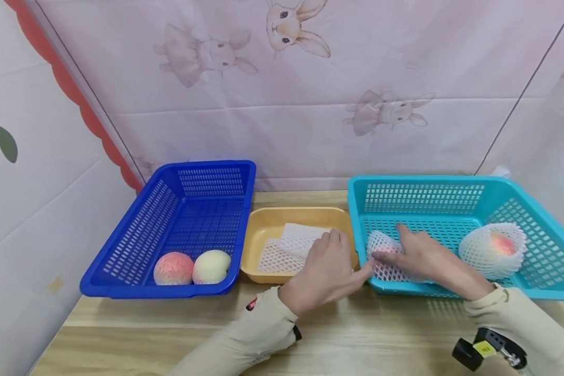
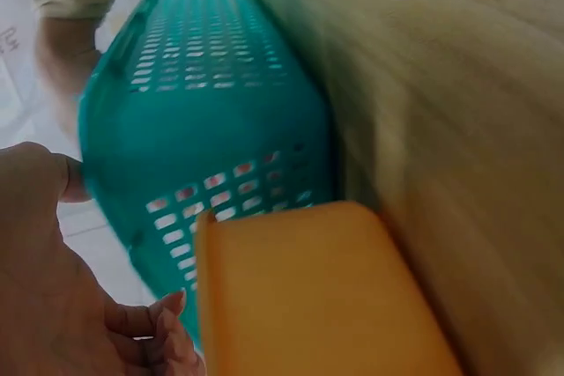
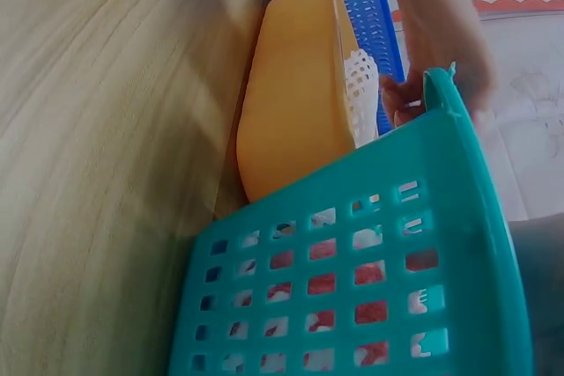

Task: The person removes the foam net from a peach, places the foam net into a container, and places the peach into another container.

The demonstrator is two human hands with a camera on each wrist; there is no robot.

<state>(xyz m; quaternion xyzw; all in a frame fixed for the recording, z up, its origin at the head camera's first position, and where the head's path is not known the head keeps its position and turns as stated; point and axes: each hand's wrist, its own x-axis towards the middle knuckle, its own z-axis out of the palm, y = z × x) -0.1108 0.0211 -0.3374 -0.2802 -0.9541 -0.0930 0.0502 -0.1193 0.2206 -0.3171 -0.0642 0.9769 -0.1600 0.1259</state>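
Inside the turquoise basket [image 1: 423,180], right fingers [image 1: 389,258] touch a white-netted pink fruit [image 1: 386,270], grip unclear; left fingers [image 1: 328,246] relaxed.

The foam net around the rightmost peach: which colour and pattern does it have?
The foam net is white, with open mesh; the head view shows it best.

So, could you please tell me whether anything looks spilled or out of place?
Nothing stands out: two bare peaches sit in the blue basket, foam nets lie in the yellow tray, and netted peaches rest in the teal basket.
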